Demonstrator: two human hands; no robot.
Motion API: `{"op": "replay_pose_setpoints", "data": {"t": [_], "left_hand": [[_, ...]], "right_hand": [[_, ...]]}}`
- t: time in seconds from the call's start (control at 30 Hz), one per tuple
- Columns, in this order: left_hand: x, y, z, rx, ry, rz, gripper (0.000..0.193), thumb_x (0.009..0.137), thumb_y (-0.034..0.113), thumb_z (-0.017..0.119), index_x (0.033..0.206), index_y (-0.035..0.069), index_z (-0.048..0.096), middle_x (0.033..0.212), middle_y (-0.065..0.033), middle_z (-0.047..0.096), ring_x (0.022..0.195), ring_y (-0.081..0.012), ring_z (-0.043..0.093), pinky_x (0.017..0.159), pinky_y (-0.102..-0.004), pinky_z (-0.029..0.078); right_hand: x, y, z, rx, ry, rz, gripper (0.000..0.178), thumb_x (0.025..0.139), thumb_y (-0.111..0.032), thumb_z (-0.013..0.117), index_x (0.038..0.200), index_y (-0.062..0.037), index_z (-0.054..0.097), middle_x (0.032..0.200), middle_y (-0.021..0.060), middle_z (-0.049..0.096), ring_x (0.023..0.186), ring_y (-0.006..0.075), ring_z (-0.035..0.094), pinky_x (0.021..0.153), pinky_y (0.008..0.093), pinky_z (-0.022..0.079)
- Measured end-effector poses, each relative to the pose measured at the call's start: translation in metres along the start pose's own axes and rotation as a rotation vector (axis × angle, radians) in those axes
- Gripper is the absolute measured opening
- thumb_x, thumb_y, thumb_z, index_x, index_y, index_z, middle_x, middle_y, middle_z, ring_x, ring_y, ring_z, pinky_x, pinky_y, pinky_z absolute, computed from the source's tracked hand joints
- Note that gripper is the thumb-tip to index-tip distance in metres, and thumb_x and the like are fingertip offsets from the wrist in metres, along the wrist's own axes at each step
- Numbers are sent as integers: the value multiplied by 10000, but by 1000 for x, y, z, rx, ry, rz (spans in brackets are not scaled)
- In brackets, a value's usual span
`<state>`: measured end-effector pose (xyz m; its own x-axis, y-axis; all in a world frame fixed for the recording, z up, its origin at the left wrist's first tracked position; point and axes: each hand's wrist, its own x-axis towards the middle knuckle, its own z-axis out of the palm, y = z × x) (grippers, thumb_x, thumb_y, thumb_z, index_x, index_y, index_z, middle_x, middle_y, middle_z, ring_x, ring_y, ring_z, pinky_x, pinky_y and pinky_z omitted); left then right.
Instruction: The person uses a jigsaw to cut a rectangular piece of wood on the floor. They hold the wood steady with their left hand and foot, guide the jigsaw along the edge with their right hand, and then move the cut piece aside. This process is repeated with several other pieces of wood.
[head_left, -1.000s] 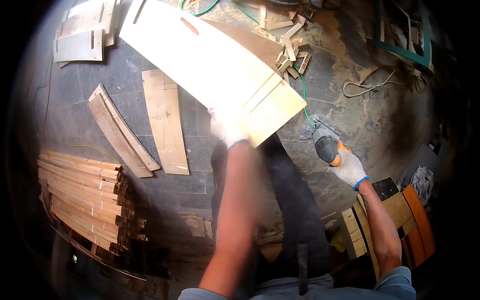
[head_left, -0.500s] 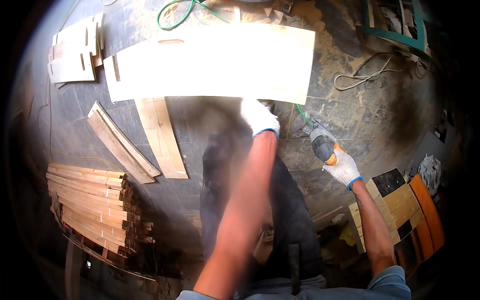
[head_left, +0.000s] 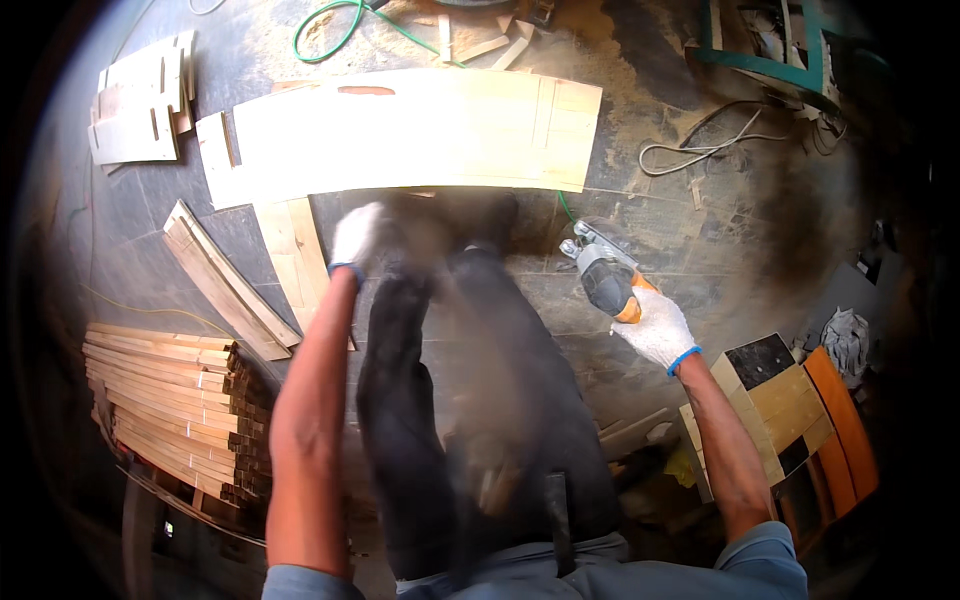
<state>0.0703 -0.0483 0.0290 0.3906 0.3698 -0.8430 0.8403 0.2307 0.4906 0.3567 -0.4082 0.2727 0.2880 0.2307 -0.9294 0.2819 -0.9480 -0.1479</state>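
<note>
My right hand [head_left: 656,328], in a white knit glove with a blue cuff, is wrapped round the orange and grey body of a jigsaw [head_left: 608,282]. The saw is held to the right of my legs, its metal base plate turned up and outward. My left hand [head_left: 358,238], gloved the same way, is in front of my left leg, just short of the near edge of a large pale wooden panel [head_left: 430,130]. Motion smears its fingers, and I see nothing plainly in them. The panel has a slot near its far edge and lies across other boards.
Narrow curved boards [head_left: 225,283] lie at left, above a stack of wooden strips [head_left: 160,410]. Slotted panels [head_left: 135,130] are piled far left. A green cord [head_left: 330,30] and wood offcuts [head_left: 482,48] lie beyond. A pale cable [head_left: 690,155] and a teal frame [head_left: 770,68] are at right.
My left hand has swung left, from the middle of the panel's near edge to in front of my left leg. The jigsaw stays in my right hand, now tilted to show more base plate.
</note>
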Motion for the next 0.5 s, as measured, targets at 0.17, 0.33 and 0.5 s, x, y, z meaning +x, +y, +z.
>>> {"op": "replay_pose_setpoints", "data": {"t": [0.17, 0.33, 0.5], "left_hand": [[-16, -43, -152, -260, 309, -268, 330, 987, 332, 602, 1068, 20, 674, 998, -143, 747, 790, -200, 714, 637, -342, 505], [-8, -20, -162, -459, 344, -261, 624, 1023, 475, 576, 1383, -35, 556, 1173, -181, 722, 862, -215, 728, 746, -331, 525], [41, -11, -134, -624, 300, -408, 845, 1013, 605, 533, 1557, -13, 338, 1426, -203, 588, 1164, -296, 669, 928, -466, 523]], "right_hand": [[-25, -11, -31, -136, 4, -118, 311, 839, -319, 705, 994, -51, 675, 1011, 209, 714, 983, 423, 678, 844, 495, 540], [0, -46, -76, -346, -23, -280, 244, 832, -216, 647, 1012, -52, 654, 996, 213, 710, 961, 433, 682, 825, 496, 551], [31, -81, -112, -439, 33, -380, 225, 818, -167, 655, 1012, -54, 642, 1013, 189, 693, 971, 391, 680, 821, 476, 546]]}}
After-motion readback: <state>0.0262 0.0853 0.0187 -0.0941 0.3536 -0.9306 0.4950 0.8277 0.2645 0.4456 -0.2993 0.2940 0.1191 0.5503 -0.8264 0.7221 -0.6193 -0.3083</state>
